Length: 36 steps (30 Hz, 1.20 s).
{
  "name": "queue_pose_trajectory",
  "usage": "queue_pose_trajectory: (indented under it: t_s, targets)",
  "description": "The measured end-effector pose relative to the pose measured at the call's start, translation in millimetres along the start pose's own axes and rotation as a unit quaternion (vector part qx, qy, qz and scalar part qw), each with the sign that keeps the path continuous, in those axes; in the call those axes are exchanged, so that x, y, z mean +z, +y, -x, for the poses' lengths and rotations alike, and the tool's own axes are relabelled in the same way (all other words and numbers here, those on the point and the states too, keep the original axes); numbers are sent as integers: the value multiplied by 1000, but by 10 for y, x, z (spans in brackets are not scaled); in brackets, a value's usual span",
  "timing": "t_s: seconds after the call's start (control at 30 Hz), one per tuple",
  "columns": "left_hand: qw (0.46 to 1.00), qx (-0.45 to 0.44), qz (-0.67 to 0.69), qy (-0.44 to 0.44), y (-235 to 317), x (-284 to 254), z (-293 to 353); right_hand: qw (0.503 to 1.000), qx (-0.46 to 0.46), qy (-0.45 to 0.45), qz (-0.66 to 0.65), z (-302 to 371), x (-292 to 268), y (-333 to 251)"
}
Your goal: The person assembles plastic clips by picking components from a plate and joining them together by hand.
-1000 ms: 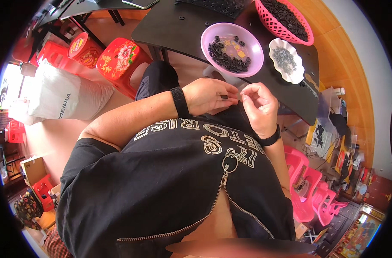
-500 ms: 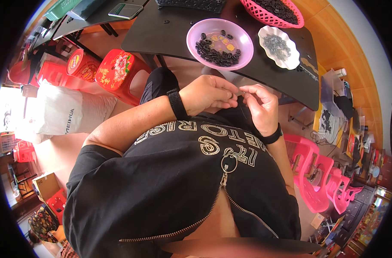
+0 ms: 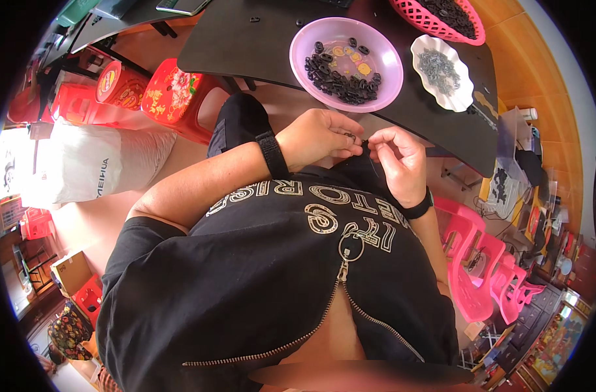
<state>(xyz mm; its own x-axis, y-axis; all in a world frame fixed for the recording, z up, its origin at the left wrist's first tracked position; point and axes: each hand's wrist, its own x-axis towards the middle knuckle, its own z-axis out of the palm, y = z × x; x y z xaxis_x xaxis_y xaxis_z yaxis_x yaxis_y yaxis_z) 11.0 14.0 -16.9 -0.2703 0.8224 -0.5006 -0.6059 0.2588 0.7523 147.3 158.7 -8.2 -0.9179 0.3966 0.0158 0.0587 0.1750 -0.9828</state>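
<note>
My left hand (image 3: 321,138) and my right hand (image 3: 401,162) meet over my lap, close to the table's front edge. A small dark piece (image 3: 365,144) shows between their fingertips, too small to name. My left fingers are curled, and what lies inside them is mostly hidden. My right thumb and forefinger are pinched at the dark piece. Just beyond my hands, a pale purple basin (image 3: 394,68) holds many small black oval pieces (image 3: 343,81). To its right stands a white scalloped dish (image 3: 466,98) with a heap of small clear or silvery pieces (image 3: 438,72).
On the black table (image 3: 226,46), a pink lattice basket (image 3: 435,31) of black pieces sits at the far right. A few loose black pieces lie far left. Red stools (image 3: 174,91) and a white sack (image 3: 82,163) stand left; pink chairs (image 3: 471,287) are at the right.
My hands stay close together, while the right fingers have curled more. A dark piece now shows between the fingertips. The view has shifted slightly, so the table's things sit a little farther right.
</note>
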Motion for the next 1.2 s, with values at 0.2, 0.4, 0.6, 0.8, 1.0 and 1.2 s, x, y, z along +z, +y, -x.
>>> queue_pose_trajectory:
  t_s: [0.2, 0.4, 0.6, 0.8, 1.0, 1.2]
  targets:
    - [999, -19, -26, -4, 59, 8, -33, 999, 29, -2, -27, -34, -11, 41]
    - [997, 0, -77, -1, 61, 13, -66, 995, 50, 17, -82, -46, -56, 89]
    - [997, 8, -81, -6, 21, 15, -102, 992, 82, 26, -87, -47, -79, 82]
    - [992, -11, -124, -9, 48, 32, -85, 993, 75, 0, -89, -70, -74, 110]
    - [990, -3, -141, -16, 50, 37, -54, 994, 87, -17, -67, -82, -59, 117]
    - [990, 6, -139, -26, 54, 26, -34, 994, 87, -8, -67, -84, -28, 86]
